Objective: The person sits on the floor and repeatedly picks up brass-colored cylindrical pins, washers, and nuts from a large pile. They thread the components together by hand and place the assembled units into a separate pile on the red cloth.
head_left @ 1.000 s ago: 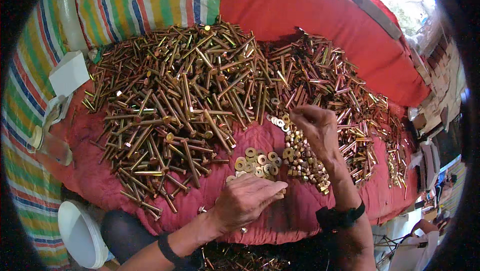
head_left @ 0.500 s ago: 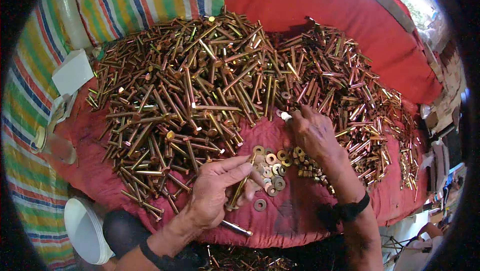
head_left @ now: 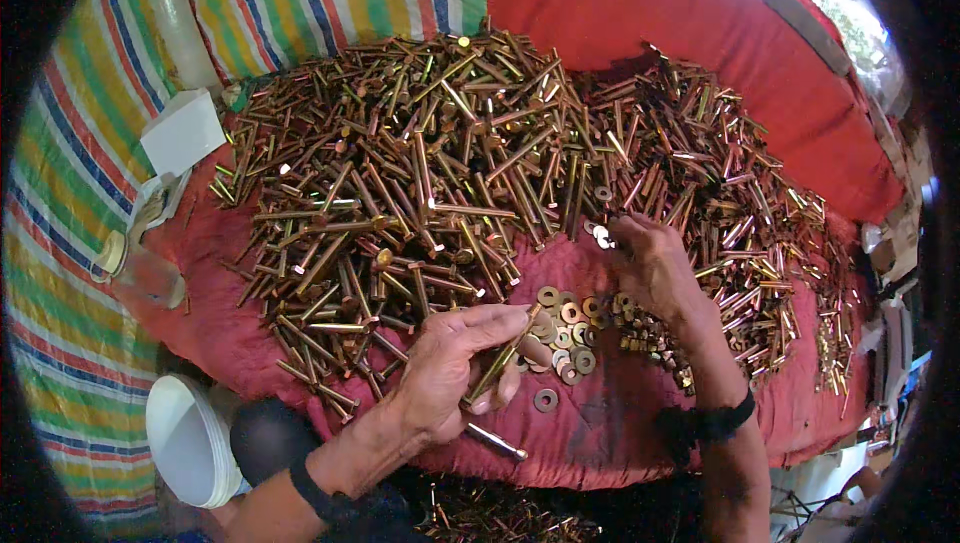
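A brass-coloured bolt [head_left: 508, 358] stands slanted in my left hand [head_left: 440, 373], pinched between the thumb and the fingers over the red cloth. Just right of it lies a small heap of flat washers [head_left: 570, 333], partly behind my left fingertips. My right hand [head_left: 655, 268] is farther off, its fingers curled down beside some pale washers [head_left: 602, 235] at the edge of the bolts. What its fingertips hold, if anything, is hidden. Short nuts [head_left: 640, 343] lie below the right wrist. A single washer [head_left: 545, 400] rests apart, nearer to me.
A large pile of long bolts [head_left: 400, 163] covers the far left and middle; shorter bolts [head_left: 740, 233] spread on the right. A loose bolt [head_left: 496, 440] lies under my left hand. At left stand white buckets [head_left: 190, 443], a clear jar [head_left: 150, 278] and a white box [head_left: 183, 133].
The whole scene has shifted to the right in the picture. My left hand keeps its grip on the bolt. My right hand stays by the pale washers, its fingers slightly changed.
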`<action>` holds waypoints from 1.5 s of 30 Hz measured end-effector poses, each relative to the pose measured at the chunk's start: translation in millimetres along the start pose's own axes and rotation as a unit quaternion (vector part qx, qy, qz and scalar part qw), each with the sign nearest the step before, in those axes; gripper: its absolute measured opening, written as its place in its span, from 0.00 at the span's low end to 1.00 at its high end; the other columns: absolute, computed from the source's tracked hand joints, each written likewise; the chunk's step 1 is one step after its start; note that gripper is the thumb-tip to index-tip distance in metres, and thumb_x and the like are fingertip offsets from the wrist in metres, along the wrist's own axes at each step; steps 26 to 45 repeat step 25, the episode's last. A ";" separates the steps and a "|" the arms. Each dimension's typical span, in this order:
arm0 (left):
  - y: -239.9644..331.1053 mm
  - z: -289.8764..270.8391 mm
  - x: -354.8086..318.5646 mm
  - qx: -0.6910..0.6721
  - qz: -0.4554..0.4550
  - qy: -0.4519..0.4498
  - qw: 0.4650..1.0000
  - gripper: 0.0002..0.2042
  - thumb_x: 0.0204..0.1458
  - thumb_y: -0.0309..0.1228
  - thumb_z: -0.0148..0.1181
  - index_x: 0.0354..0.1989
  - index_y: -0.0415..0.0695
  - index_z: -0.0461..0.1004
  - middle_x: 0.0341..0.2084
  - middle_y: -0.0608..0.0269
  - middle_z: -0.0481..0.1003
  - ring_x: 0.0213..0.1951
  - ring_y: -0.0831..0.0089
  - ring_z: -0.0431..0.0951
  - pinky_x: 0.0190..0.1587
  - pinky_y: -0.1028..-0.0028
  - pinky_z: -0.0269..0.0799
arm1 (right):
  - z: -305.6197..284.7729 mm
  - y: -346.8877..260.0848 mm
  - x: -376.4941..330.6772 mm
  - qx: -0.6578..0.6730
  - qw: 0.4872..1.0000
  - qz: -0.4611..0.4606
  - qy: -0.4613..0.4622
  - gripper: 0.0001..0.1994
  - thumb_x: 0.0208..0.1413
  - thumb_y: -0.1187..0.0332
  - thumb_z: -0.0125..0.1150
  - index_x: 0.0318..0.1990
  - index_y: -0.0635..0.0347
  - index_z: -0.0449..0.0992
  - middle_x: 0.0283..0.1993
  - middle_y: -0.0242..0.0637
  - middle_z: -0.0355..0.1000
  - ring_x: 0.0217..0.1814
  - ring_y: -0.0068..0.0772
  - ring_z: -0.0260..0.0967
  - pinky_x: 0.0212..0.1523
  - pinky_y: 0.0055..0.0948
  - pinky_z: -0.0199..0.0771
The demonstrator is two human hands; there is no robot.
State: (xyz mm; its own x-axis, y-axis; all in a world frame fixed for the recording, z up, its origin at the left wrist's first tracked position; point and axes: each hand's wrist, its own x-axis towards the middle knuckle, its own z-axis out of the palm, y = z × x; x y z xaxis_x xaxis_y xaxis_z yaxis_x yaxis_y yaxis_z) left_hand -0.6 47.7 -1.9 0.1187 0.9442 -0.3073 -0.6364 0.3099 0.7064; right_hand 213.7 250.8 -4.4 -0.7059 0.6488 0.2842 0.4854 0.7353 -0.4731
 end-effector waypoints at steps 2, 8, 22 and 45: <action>1.8 1.5 -2.7 0.031 -0.001 0.026 0.999 0.17 0.71 0.32 0.54 0.59 0.31 0.75 0.37 0.48 0.84 0.20 0.76 0.78 0.15 0.82 0.64 | -7.3 -20.3 -12.0 0.191 0.975 0.107 0.025 0.11 0.57 0.73 0.67 0.46 0.68 0.81 0.38 0.43 0.81 0.39 0.35 0.80 0.41 0.33 0.79; -2.5 12.6 -7.7 0.105 0.040 -0.009 0.994 0.18 0.67 0.31 0.61 0.59 0.32 0.75 0.37 0.49 0.84 0.21 0.75 0.80 0.17 0.82 0.66 | -30.0 -83.9 -35.6 0.357 0.921 0.151 0.031 0.12 0.58 0.74 0.68 0.47 0.73 0.82 0.34 0.38 0.81 0.31 0.27 0.80 0.35 0.26 0.79; -16.4 14.2 -39.6 0.118 -0.063 -0.077 0.988 0.11 0.62 0.27 0.67 0.48 0.31 0.83 0.29 0.54 0.84 0.21 0.77 0.81 0.15 0.81 0.63 | -35.6 -135.1 -125.1 0.265 0.958 0.110 -0.018 0.14 0.57 0.79 0.71 0.51 0.65 0.84 0.45 0.41 0.83 0.42 0.32 0.82 0.44 0.28 0.81; -18.8 10.3 -37.0 0.137 -0.088 -0.084 0.983 0.12 0.63 0.27 0.67 0.49 0.31 0.83 0.29 0.54 0.84 0.21 0.77 0.81 0.15 0.81 0.64 | -41.4 -131.3 -126.5 0.220 0.973 0.042 -0.056 0.15 0.55 0.78 0.72 0.51 0.59 0.85 0.48 0.42 0.83 0.50 0.40 0.83 0.51 0.35 0.82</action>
